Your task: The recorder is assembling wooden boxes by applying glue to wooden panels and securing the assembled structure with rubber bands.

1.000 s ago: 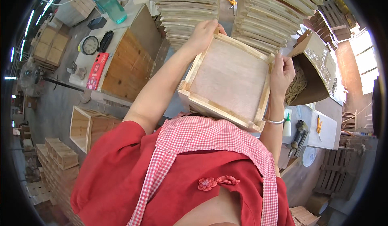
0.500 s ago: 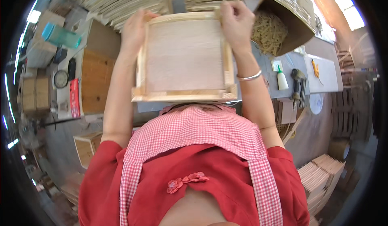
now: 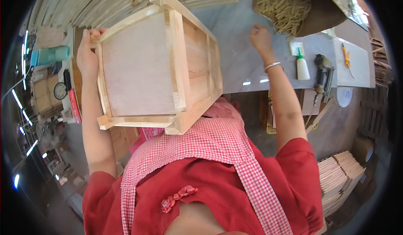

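A pale wooden box [image 3: 138, 63] with framed edges and light panels is tilted up in front of me, its wooden side turned to the right. My left hand [image 3: 88, 58] grips its far left edge, fingers hooked behind the frame. To the right and apart from the box, my right hand [image 3: 261, 39] is over the grey table [image 3: 235, 29], near an open carton [image 3: 323, 12] of thin wood strips [image 3: 283, 8]. The right hand's fingers look curled in; whether anything is in them is hidden.
On the table at right are a white glue bottle [image 3: 302, 67] with a green tip, an air nailer [image 3: 322, 75] and a yellow-handled tool [image 3: 346, 57]. Stacked wooden panels [image 3: 88, 4] line the far side. A clock [image 3: 60, 91] and a teal bottle [image 3: 50, 55] are at left.
My right hand has let go of the box and moved right, nearer the carton. The box has shifted left and turned in my left hand, showing its wooden side.
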`<state>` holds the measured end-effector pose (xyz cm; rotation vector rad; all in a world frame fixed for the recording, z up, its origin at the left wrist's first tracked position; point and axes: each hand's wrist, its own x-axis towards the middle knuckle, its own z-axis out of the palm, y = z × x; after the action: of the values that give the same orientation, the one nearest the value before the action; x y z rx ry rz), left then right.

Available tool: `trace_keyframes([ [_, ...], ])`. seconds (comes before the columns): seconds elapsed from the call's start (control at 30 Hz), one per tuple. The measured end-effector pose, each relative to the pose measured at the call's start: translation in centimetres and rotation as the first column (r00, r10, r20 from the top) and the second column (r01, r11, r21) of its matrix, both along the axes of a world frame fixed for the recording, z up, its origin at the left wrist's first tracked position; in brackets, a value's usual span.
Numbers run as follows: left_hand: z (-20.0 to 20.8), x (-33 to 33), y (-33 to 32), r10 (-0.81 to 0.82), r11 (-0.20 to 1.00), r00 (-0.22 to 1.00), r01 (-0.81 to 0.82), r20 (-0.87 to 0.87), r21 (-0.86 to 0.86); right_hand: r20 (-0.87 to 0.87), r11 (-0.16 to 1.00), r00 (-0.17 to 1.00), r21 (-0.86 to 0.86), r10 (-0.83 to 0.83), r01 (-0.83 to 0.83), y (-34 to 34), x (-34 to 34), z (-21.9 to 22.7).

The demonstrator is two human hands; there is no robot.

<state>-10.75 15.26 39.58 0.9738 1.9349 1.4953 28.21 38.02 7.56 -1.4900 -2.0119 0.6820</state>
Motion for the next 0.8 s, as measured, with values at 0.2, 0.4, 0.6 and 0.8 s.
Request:
trace_keyframes([
  [0.2, 0.6, 1.2, 0.3, 0.090, 0.990, 0.990, -0.101, -0.112, -0.095, 0.218, 0.959, 0.943, 0.187, -0.250, 0.211, -0.6, 9.7, -2.1],
  [0.4, 0.2, 0.8, 0.2, 0.036, 0.999, 0.993, -0.040, 0.111, 0.033, 0.403, 0.992, 0.908, 0.083, -0.116, 0.090, -10.5, 10.4, -3.9],
  [0.6, -0.4, -0.1, 0.3, -0.011, 0.997, 0.975, -0.005, 0.221, 0.072, -0.010, 0.968, 0.999, 0.249, 0.046, -0.042, -10.3, -2.7, -5.3],
  [0.8, -0.3, -0.3, -0.1, 0.049, 0.996, 0.975, -0.064, 0.218, 0.064, 0.002, 0.804, 0.851, 0.324, 0.526, -0.498, -13.5, -1.4, -6.6],
])
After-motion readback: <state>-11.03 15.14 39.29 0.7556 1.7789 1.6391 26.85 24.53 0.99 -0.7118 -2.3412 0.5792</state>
